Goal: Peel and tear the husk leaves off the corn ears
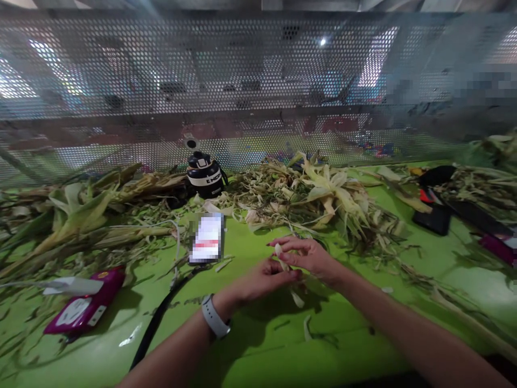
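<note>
My left hand [262, 279], with a pale watch on its wrist, is closed in a pinch over the green table [250, 323]. Close against it, my right hand [307, 254] also has its fingers pinched together. Between the two runs a thin whitish strip of plant husk [298, 299]; its upper end shows at the right fingertips and its lower end hangs below the left hand. A small pale scrap of husk [307, 327] lies on the table just beneath the hands.
Heaps of corn husks [319, 188] and leaves [76, 215] line the back of the table. A black bottle [205, 178] stands among them. A lit phone [207, 237], a magenta power bank [86, 307] with a white plug, and a dark phone [432, 218] lie around. Behind rises a perforated metal screen [242, 64].
</note>
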The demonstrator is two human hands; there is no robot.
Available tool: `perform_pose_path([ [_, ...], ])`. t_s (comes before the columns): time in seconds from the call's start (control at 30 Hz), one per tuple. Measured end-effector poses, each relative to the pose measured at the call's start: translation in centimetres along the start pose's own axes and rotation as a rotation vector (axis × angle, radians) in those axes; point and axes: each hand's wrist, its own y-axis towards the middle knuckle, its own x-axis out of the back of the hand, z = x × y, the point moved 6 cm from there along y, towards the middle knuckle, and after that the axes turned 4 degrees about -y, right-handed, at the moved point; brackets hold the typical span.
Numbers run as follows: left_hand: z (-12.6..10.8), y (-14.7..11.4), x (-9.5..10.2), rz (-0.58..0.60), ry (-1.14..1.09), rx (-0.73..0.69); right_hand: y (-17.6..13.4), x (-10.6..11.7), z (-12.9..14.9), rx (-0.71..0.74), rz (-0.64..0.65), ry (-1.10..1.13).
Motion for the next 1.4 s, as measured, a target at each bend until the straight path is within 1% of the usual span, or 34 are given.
perform_pose_path([
  [0.07,0.3,0.1,-0.1,-0.017,-0.016,0.008,0.0,-0.2,-0.2,0.002,-0.019,0.031],
  [0.17,0.4,0.0,-0.1,-0.037,0.052,0.027,0.0,0.1,-0.2,0.051,-0.106,0.004],
  [0.23,0.4,0.0,-0.3,-0.012,0.095,0.046,0.0,0.2,-0.1,0.073,-0.164,-0.014],
  [0.3,0.4,0.0,-0.6,0.026,0.103,0.063,-0.1,0.2,0.0,0.065,-0.2,-0.023],
  [0.37,0.4,0.0,-1.0,0.053,0.091,0.073,-0.1,0.3,0.2,0.051,-0.223,-0.034],
  [0.43,0.3,0.0,-1.1,0.051,0.079,0.088,-0.1,0.5,0.4,0.027,-0.214,-0.05],
  [0.5,0.2,-0.1,-0.7,0.004,0.059,0.127,-0.1,1.0,0.5,-0.033,-0.179,-0.066],
  [0.57,0.3,-0.2,0.2,-0.096,0.028,0.16,-0.1,1.8,0.4,-0.1,-0.137,-0.102],
  [0.63,0.2,-0.3,1.3,-0.214,-0.019,0.148,-0.1,2.4,0.4,-0.139,-0.097,-0.173],
  [0.7,0.1,-0.4,2.0,-0.284,-0.068,0.104,-0.2,2.6,0.0,-0.2,-0.025,-0.216],
  [0.77,0.1,-0.3,2.0,-0.292,-0.093,0.079,-0.4,2.4,-0.5,-0.264,0.057,-0.212],
  [0.87,0.1,-0.1,1.6,-0.267,-0.072,0.084,-0.5,2.1,-1.0,-0.283,0.141,-0.175],
  [1.0,0.0,0.2,1.5,-0.264,-0.053,0.068,-1.0,1.6,-1.6,-0.358,0.308,-0.021],
  [1.03,0.0,0.3,1.5,-0.264,-0.054,0.057,-1.1,1.6,-1.6,-0.373,0.315,0.019],
  [1.07,0.0,0.3,1.5,-0.264,-0.052,0.049,-1.1,1.6,-1.7,-0.379,0.289,0.056],
  [1.17,-0.2,0.3,1.6,-0.244,-0.027,0.045,-0.6,1.8,-1.6,-0.362,0.117,0.177],
  [1.23,-0.3,0.1,1.4,-0.206,0.002,0.053,-0.4,1.6,-1.5,-0.348,0.029,0.246],
  [1.33,-0.4,-0.2,1.1,-0.149,0.046,0.062,-0.4,1.3,-1.4,-0.326,-0.032,0.292],
  [1.4,-0.4,-0.3,1.1,-0.149,0.037,0.064,-0.4,1.5,-1.3,-0.312,-0.038,0.3],
])
